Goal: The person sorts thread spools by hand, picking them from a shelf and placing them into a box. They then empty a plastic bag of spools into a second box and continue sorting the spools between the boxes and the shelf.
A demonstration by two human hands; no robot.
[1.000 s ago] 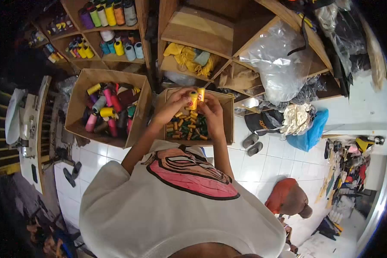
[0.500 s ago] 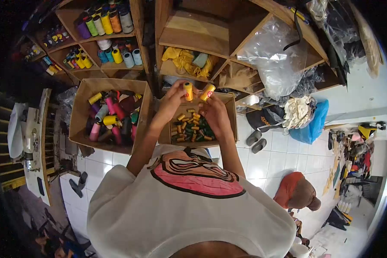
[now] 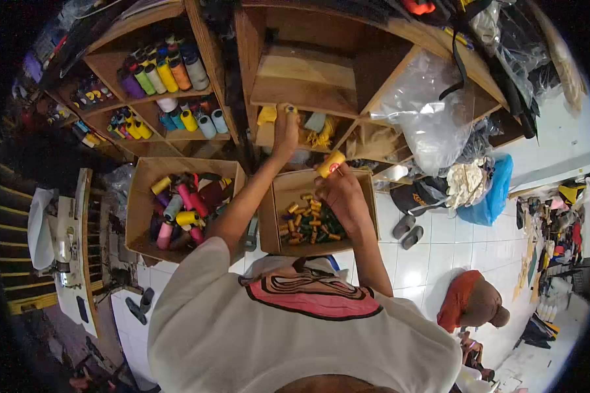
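My left hand (image 3: pixel 286 134) reaches forward to the front of a wooden shelf compartment, its fingers closed round a small yellow thread spool (image 3: pixel 292 110) seen mostly from its end. Yellow cloth (image 3: pixel 267 116) and yellow strands (image 3: pixel 322 135) lie in that compartment, close to this hand. Over the smaller cardboard box (image 3: pixel 269 215), my right hand (image 3: pixel 345 200) grips another yellow thread spool (image 3: pixel 332 164) with a red mark on its side. Inside the box below are several small gold-coloured and dark green spools (image 3: pixel 313 216).
To the left stands a larger cardboard box (image 3: pixel 135 216) of mixed thread cones. Upright cones (image 3: pixel 166 76) fill the left shelves. Clear plastic (image 3: pixel 423 98) hangs at the right. A person in a cap (image 3: pixel 478 301) is low at the right, near grey slippers (image 3: pixel 408 232).
My left hand has moved forward, away from the right hand, carrying its spool to the shelf. The right hand still holds its spool above the box. The view has shifted slightly.
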